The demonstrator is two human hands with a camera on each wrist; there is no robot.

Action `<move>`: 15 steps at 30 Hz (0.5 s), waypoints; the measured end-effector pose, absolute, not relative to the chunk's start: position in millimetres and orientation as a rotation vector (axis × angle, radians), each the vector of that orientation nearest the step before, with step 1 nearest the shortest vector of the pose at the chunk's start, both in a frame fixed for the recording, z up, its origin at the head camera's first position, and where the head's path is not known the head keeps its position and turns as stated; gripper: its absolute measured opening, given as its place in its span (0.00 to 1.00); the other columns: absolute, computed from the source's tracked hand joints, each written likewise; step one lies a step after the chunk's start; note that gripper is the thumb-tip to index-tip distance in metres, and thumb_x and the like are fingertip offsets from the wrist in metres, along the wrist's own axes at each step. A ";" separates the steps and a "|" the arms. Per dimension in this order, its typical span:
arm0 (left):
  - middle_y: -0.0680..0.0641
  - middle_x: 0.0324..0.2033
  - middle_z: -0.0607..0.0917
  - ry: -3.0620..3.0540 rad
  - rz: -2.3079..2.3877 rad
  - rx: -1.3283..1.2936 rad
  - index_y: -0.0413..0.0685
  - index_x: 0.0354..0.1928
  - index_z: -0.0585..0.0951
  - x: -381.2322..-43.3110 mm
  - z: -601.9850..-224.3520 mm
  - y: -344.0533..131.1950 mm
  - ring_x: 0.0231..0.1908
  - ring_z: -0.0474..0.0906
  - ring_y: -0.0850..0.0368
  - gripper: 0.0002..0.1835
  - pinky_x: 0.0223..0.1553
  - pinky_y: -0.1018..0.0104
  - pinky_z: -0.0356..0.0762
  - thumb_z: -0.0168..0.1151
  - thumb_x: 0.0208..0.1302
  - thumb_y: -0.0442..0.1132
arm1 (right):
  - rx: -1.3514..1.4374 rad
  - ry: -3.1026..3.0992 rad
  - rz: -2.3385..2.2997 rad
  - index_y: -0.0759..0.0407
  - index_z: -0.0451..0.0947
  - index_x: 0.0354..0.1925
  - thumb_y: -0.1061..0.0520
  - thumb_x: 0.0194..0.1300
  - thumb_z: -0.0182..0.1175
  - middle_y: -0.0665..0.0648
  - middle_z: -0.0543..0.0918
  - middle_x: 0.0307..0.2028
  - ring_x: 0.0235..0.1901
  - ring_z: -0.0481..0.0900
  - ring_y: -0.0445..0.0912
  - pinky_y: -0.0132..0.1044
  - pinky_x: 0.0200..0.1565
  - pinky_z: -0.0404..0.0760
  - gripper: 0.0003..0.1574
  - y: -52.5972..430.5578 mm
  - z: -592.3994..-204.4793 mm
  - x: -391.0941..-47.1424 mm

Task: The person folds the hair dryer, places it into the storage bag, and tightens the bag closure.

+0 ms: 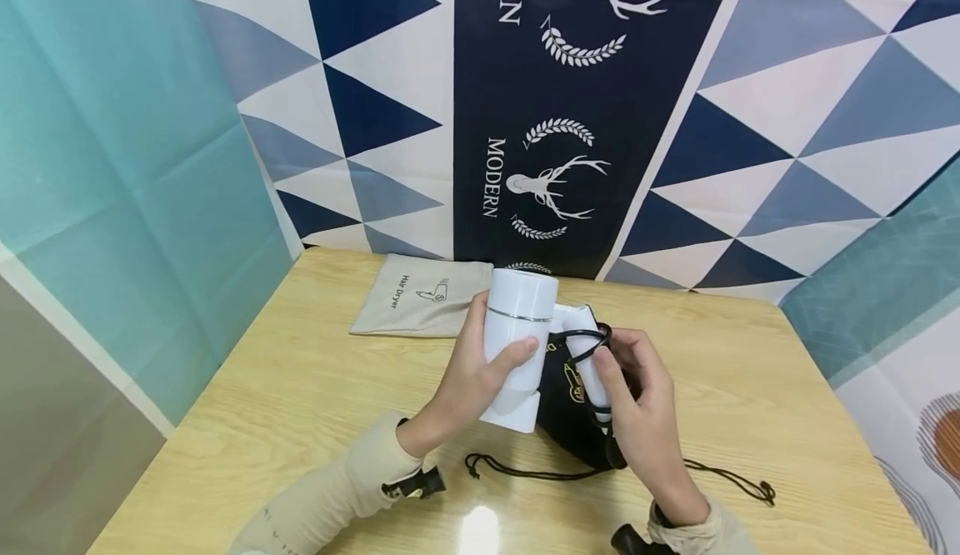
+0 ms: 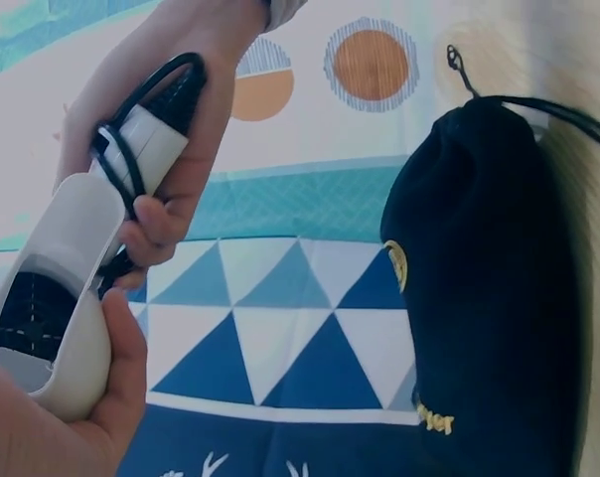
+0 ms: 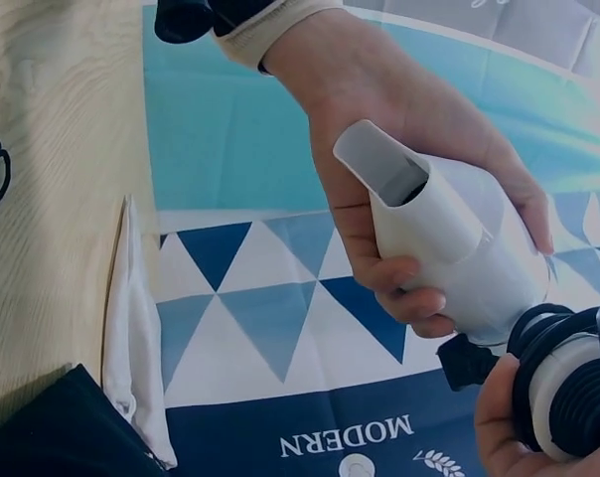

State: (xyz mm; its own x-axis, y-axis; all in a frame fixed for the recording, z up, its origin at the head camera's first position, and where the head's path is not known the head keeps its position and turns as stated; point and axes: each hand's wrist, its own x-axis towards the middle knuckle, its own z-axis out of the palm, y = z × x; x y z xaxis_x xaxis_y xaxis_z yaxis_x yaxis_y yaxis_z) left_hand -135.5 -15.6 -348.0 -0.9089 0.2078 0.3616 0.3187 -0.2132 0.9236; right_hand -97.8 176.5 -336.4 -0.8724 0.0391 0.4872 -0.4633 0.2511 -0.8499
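Observation:
A white hair dryer (image 1: pixel 522 294) is held above the table. My left hand (image 1: pixel 477 365) grips its barrel, with the thumb lying across the front. My right hand (image 1: pixel 643 401) holds the handle (image 1: pixel 588 369), around which a black power cord (image 2: pixel 171 72) is wound. Seen from the right wrist, the plug (image 3: pixel 466 362) sticks out beside the wound cord. The dryer's flat concentrator nozzle (image 3: pixel 372 159) points back toward the wearer. Beneath the handle lies a black drawstring pouch (image 1: pixel 557 423) with gold print, partly hidden by the dryer and my right hand.
A flat beige pouch (image 1: pixel 393 319) printed "Hair Dryer" lies at the table's back edge, left of the dryer. Drawstrings (image 1: pixel 517 473) of the black pouch trail to both sides on the wooden table (image 1: pixel 300 422). A patterned cloth wall (image 1: pixel 397 113) stands close behind.

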 end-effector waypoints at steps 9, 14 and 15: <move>0.39 0.47 0.77 -1.848 -2.331 -0.625 0.52 0.67 0.61 -127.0 -350.1 -8.0 0.40 0.81 0.47 0.31 0.34 0.48 0.85 0.61 0.66 0.41 | 0.368 -2.062 1.636 0.67 0.74 0.51 0.69 0.73 0.52 0.55 0.82 0.40 0.35 0.79 0.44 0.29 0.34 0.78 0.11 170.8 -337.3 -93.0; 0.38 0.48 0.76 -1.816 -2.336 -0.611 0.51 0.67 0.61 -122.9 -351.1 -3.6 0.41 0.80 0.47 0.30 0.36 0.49 0.85 0.61 0.66 0.41 | 0.353 -1.985 1.667 0.68 0.73 0.52 0.69 0.73 0.51 0.56 0.81 0.39 0.34 0.79 0.44 0.29 0.33 0.78 0.12 162.9 -344.5 -90.6; 0.38 0.48 0.76 -1.807 -2.342 -0.610 0.51 0.67 0.60 -122.0 -351.8 -2.4 0.41 0.80 0.46 0.31 0.37 0.49 0.85 0.61 0.67 0.41 | 0.347 -1.973 1.664 0.68 0.73 0.53 0.69 0.73 0.51 0.57 0.80 0.39 0.34 0.79 0.44 0.29 0.33 0.78 0.12 161.2 -346.1 -89.9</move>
State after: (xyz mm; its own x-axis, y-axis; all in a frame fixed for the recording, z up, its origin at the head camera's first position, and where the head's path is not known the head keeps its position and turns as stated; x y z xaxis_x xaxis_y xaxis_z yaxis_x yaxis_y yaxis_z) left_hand -122.0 -2.4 -351.8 -0.9114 0.1471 0.3843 0.3344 -0.2794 0.9001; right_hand -89.9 161.2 -346.1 -0.8262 0.1396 0.5458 -0.5144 0.2078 -0.8320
